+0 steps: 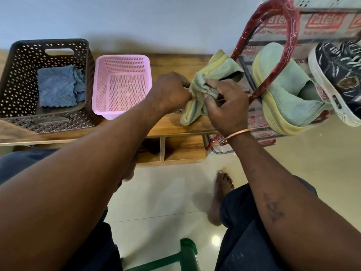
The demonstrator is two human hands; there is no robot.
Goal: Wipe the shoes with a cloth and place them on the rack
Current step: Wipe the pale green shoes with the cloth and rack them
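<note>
The pale green knit shoe point(221, 64) with a soft yellow sole is held just above the wooden table point(172, 62), toe end low, beside the rack point(291, 36).

A bunched light green cloth point(204, 86) lies against its upper.

- Left hand point(170, 90): fingers curled tight on the shoe's side.
- Right hand point(228, 106): fingers bent, pinching the cloth onto the shoe; a copper bangle point(234, 134) sits at the wrist.

The matching shoe point(283, 85) rests on the rack, whose curved frame is wrapped in red plastic film. It touches a dark canvas sneaker point(340, 75) with a white rubber rim.

On the table's left stand a pink perforated basket point(121, 61) and a brown lattice basket point(11, 75) holding blue fleecy cloths point(56, 87).
</note>
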